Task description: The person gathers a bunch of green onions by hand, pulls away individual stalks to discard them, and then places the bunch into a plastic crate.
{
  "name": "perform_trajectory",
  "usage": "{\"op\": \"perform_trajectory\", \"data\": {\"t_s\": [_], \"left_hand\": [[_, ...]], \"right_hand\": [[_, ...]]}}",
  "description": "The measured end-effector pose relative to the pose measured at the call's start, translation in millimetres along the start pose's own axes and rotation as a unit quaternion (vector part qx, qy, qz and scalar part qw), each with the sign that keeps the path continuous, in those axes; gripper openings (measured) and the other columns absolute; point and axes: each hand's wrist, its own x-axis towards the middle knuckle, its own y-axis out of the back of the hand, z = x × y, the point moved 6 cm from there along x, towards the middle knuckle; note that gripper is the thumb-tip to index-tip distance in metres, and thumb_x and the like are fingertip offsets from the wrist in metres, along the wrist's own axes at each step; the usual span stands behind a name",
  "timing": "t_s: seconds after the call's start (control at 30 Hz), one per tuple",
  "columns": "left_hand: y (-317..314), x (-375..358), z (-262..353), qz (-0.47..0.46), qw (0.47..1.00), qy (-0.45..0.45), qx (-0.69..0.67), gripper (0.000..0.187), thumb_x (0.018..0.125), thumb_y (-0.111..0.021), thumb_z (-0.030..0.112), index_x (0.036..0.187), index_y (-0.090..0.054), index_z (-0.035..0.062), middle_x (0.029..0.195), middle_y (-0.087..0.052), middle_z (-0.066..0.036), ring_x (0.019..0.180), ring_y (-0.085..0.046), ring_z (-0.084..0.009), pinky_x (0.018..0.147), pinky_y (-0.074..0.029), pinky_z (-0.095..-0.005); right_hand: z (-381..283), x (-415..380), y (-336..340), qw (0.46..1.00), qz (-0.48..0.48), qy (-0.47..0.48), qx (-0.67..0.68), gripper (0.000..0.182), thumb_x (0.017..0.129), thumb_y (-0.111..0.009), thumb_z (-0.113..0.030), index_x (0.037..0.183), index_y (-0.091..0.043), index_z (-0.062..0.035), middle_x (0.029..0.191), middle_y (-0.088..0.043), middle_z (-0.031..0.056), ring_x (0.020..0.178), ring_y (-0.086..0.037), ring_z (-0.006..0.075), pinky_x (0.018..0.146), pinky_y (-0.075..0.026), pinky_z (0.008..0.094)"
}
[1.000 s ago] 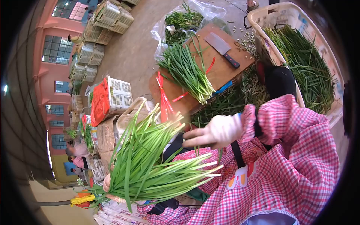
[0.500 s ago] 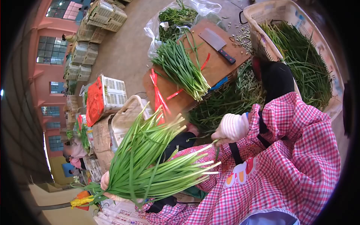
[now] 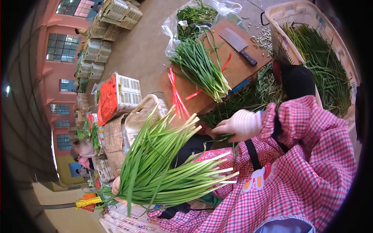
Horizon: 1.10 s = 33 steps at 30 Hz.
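My left hand is closed round a large bunch of garlic chives, gripping it near the leafy end. The pale cut stems fan out to the right in two clumps. My right hand, in a pale striped glove, is just right of the upper stems with its fingers pinched together. A thin green leaf hangs from those fingers. Beyond, a second bunch of chives lies on a brown board, across a red tie strip. A cleaver rests beside it.
A large crate of long green leaves stands at the right, with loose leaves on the floor. Red strips hang at the board's left edge. A plastic bag of greens, a white crate and stacked crates stand farther off.
My right hand has moved slightly up and turned, still pinching a leaf. The view has shifted, so the whole scene sits a little farther right. My left hand keeps its hold on the bunch.
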Motion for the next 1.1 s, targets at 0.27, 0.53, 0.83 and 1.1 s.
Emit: {"op": "perform_trajectory", "data": {"t_s": [0.27, 0.53, 0.83, 1.1], "left_hand": [[9.1, 8.2, -2.9, 0.075, 0.568, -0.296, 0.764, 0.013, 0.085, -0.059, 0.012, 0.093, -0.051, 0.0068, 0.087, -0.048, 0.001, 0.084, -0.048, -0.0126, 0.076, -0.041, -0.0268], [26.3, 9.3, 18.5, 0.122, 0.527, -0.399, 0.74, 0.011, 0.089, -0.051, 0.012, 0.081, -0.044, 0.0113, 0.078, -0.039, 0.003, 0.072, -0.041, -0.0101, 0.066, -0.035, -0.0262], [28.7, 9.6, 25.8, 0.027, 0.636, -0.279, 0.719, 0.01, 0.085, -0.054, 0.012, 0.087, -0.044, 0.0103, 0.083, -0.04, 0.002, 0.081, -0.041, -0.0117, 0.074, -0.036, -0.0265], [32.8, 12.0, 17.0, 0.083, 0.665, -0.229, 0.706, 0.024, 0.085, -0.062, 0.021, 0.074, -0.041, 0.0213, 0.074, -0.034, 0.009, 0.076, -0.04, -0.0066, 0.107, -0.023, -0.0435]], "right_hand": [[-37.9, 53.4, -55.1, 0.948, -0.083, 0.074, 0.297, 0.027, 0.087, -0.064, -0.026, 0.107, -0.064, -0.0077, 0.092, -0.068, 0.0117, 0.089, -0.066, 0.0251, 0.077, -0.049, 0.0342], [10.0, -32.0, 8.9, 0.988, -0.102, -0.079, 0.085, 0.022, 0.079, -0.063, -0.03, 0.091, -0.068, -0.0112, 0.082, -0.066, 0.0136, 0.078, -0.064, 0.0311, 0.071, -0.049, 0.0402], [6.6, -70.6, 53.8, 0.975, -0.049, -0.112, -0.187, 0.026, 0.077, -0.064, -0.029, 0.095, -0.065, -0.0114, 0.092, -0.066, 0.0103, 0.082, -0.065, 0.03, 0.071, -0.053, 0.0407], [-33.7, -4.1, 17.3, 0.969, 0.033, -0.036, 0.241, 0.032, 0.084, -0.062, -0.032, 0.105, -0.064, -0.0085, 0.086, -0.067, 0.014, 0.081, -0.065, 0.0289, 0.074, -0.05, 0.0366]]}}
